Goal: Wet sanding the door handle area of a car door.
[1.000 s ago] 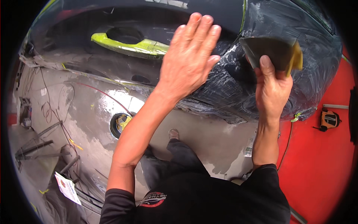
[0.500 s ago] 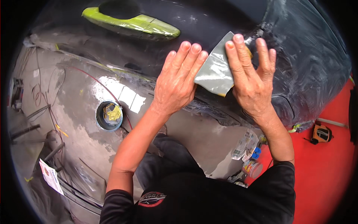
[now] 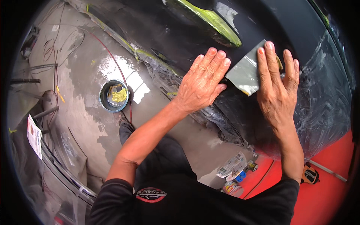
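Observation:
A dark car door panel (image 3: 255, 18) with whitish smears fills the upper right. My right hand (image 3: 276, 92) lies on it with fingers stretched, holding a grey sheet of sandpaper (image 3: 245, 71) beneath them against the panel. Yellow shows at the sheet's lower corner and beside the fingers; what it belongs to is mostly hidden. Nothing is held in my left hand (image 3: 200, 86), which rests flat on the lower panel, fingers extended, left of the sheet. Just above both hands is the door handle (image 3: 215, 22), partly covered in yellow-green.
A blue bucket (image 3: 113, 95) containing a yellow cloth and grey pieces stands on the wet floor beside a red hose (image 3: 108, 52). Newspaper (image 3: 232, 166) and a clear tub (image 3: 233, 188) lie lower right. An orange-and-black tool (image 3: 310, 174) sits on red flooring.
The view has turned, so the door handle appears farther right and more steeply slanted. Both hands have shifted right in view; the right still holds the sandpaper, now nearer the handle's end.

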`<state>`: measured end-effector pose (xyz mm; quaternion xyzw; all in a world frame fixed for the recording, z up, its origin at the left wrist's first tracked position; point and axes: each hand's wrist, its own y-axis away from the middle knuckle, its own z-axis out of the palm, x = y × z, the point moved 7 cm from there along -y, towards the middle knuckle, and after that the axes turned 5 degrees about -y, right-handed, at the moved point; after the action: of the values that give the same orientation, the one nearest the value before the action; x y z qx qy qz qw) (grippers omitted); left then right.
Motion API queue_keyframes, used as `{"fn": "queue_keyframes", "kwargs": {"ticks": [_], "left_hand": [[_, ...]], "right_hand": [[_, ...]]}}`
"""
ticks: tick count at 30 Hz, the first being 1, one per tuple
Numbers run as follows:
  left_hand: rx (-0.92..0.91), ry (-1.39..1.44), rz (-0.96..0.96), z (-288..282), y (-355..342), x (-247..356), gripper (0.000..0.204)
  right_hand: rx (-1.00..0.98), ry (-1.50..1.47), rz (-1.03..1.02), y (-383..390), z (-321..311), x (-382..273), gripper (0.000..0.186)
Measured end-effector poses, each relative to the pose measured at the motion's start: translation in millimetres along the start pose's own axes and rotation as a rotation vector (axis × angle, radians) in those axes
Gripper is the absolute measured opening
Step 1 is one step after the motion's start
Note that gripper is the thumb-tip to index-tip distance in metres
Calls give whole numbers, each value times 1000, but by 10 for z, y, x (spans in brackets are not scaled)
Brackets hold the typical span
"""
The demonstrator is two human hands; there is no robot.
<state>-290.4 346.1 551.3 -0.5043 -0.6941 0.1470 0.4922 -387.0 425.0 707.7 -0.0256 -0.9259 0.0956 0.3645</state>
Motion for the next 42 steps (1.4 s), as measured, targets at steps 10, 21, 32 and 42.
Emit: {"fn": "queue_keyframes", "kwargs": {"ticks": [10,21,32,42], "left_hand": [[135,29,-40,-69,-51,-216,61],[47,-3,-270,-104,991,-1005,65],[-121,2,-578,-323,2318,-1391,56],[-94,-44,-624,-627,2529,-1478,56]], "right_hand": [[122,-807,234,96,-272,81,54],[-132,-88,-268,137,153,-555,47],[-83,-39,-325,82,102,-448,45],[-98,-50,-358,33,147,-554,49]]}}
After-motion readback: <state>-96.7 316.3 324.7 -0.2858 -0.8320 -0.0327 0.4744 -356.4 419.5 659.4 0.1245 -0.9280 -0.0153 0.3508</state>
